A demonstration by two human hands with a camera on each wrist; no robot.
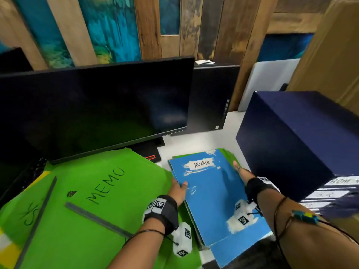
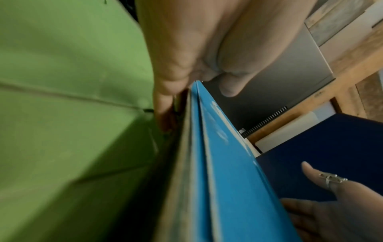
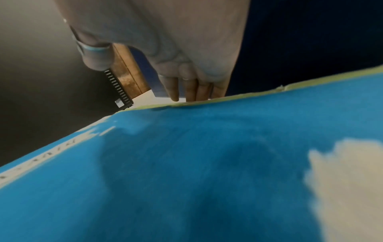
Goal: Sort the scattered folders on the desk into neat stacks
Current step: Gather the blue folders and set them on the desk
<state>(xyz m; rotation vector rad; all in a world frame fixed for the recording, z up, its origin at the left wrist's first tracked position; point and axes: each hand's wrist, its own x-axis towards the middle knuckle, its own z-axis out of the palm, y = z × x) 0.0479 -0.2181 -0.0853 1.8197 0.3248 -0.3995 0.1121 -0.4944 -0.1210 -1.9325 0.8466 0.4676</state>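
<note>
A blue folder marked ADMIN [image 1: 209, 193] tops a small stack on the white desk, with a green folder edge [image 1: 230, 155] peeking out beneath it. My left hand [image 1: 177, 188] grips the stack's left edge, thumb [image 2: 230, 88] on top and fingers [image 2: 163, 106] down its side. My right hand [image 1: 240, 169] lies with straight fingers [image 3: 190, 91] against the stack's right edge. The blue cover [image 3: 186, 163] fills the right wrist view. Large green folders, one marked MEMO [image 1: 101, 200], spread out to the left and overlap one another.
A dark monitor [image 1: 93, 109] stands behind the green folders and a black computer case [image 1: 211, 98] behind the blue stack. A navy box [image 1: 291, 142] sits close beside my right hand. Grey strips [image 1: 97, 219] lie on the green folders. Bare white desk [image 1: 204, 140] shows behind the stack.
</note>
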